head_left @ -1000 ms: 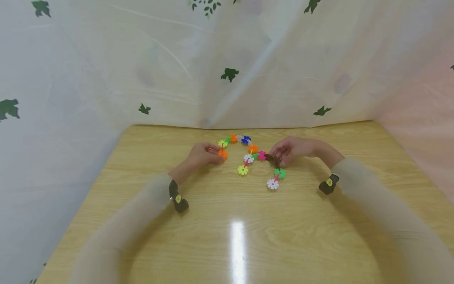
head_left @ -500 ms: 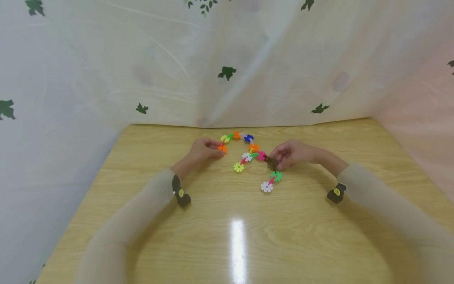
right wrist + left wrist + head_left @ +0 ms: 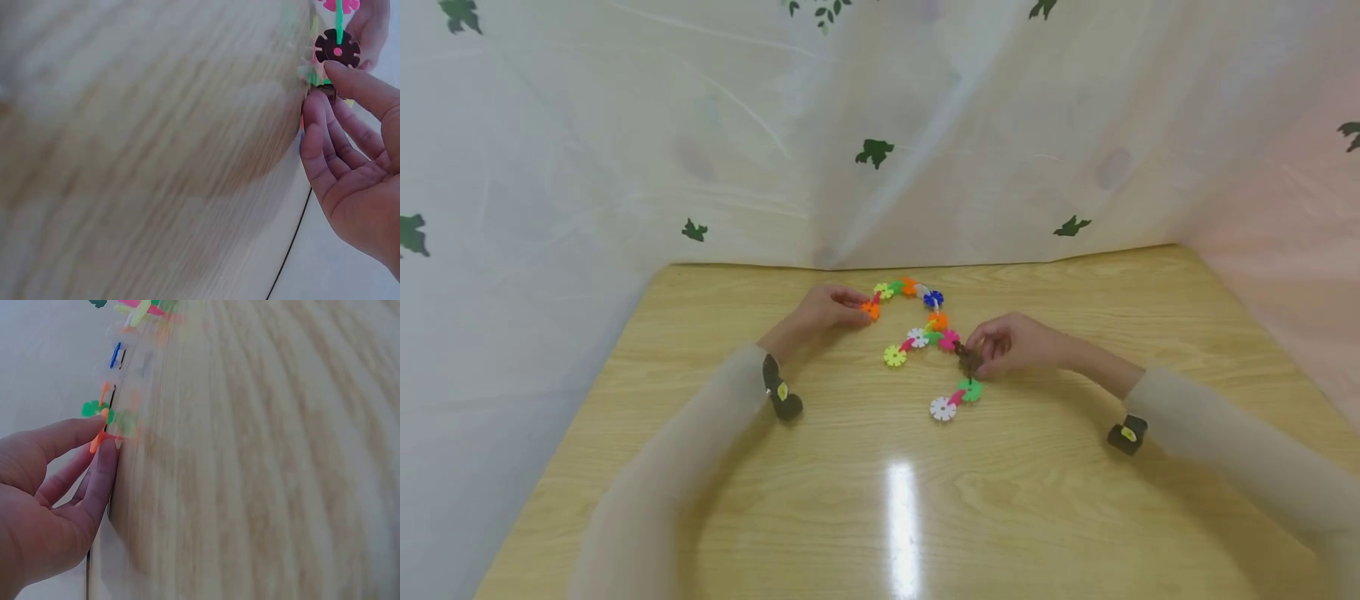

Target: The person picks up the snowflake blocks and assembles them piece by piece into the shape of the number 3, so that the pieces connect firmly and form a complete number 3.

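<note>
A chain of interlocking plastic snowflake discs lies in a curve on the wooden table. My left hand (image 3: 824, 308) pinches the orange disc (image 3: 870, 311) at the chain's left end; thumb and fingertips meet on this orange disc (image 3: 97, 440) in the left wrist view. At the right bend, my right hand (image 3: 1026, 343) holds a brown disc (image 3: 970, 362) between thumb and fingers, partly hiding it. A green disc (image 3: 971, 391) and a white disc (image 3: 943, 408) trail from it toward me. Another branch ends in a yellow disc (image 3: 894, 356). A blue disc (image 3: 933, 299) sits along the far arc.
The wooden table (image 3: 820, 483) spreads around the chain, with a bright light reflection near its front. A pale curtain (image 3: 760, 167) with green leaf prints hangs behind the far edge. Dark camera straps circle both wrists over the sleeves.
My right hand has come nearer, and the green and white discs have swung left and toward me. My left hand has shifted slightly away with the orange disc. Both grips stay.
</note>
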Action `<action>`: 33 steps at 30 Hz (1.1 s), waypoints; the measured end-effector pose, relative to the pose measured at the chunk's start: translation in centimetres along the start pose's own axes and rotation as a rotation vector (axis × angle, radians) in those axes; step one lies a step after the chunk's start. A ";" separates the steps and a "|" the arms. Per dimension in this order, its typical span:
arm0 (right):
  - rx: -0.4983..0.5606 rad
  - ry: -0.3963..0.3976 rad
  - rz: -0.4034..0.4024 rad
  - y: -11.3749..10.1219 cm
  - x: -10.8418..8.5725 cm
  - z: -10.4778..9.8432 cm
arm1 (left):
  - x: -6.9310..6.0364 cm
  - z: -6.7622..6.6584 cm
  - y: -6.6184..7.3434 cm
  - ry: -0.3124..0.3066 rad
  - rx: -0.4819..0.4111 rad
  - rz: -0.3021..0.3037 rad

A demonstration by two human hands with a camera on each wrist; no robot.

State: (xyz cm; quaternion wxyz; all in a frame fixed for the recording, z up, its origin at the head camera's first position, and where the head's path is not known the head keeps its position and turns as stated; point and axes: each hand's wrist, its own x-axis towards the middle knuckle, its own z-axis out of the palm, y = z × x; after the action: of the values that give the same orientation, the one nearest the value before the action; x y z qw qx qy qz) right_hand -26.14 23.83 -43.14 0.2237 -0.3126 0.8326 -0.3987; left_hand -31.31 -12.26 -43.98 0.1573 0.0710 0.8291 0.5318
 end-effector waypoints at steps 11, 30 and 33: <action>-0.085 0.116 0.012 -0.9 -0.6 1.6 | 0.1 -0.1 0.2 -0.031 0.000 0.023; -0.107 0.164 0.070 -2.6 -0.1 3.2 | 1.3 -0.2 0.2 -0.058 0.054 -0.017; -0.109 0.177 0.084 -2.6 -0.1 3.3 | 1.8 -0.2 0.3 -0.071 0.057 -0.020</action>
State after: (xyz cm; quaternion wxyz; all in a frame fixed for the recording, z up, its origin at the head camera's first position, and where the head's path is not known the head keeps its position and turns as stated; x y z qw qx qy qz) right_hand -23.13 20.88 -43.02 0.1486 -0.2530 0.8819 -0.3691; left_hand -33.08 -11.72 -43.94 0.1896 0.0859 0.8384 0.5038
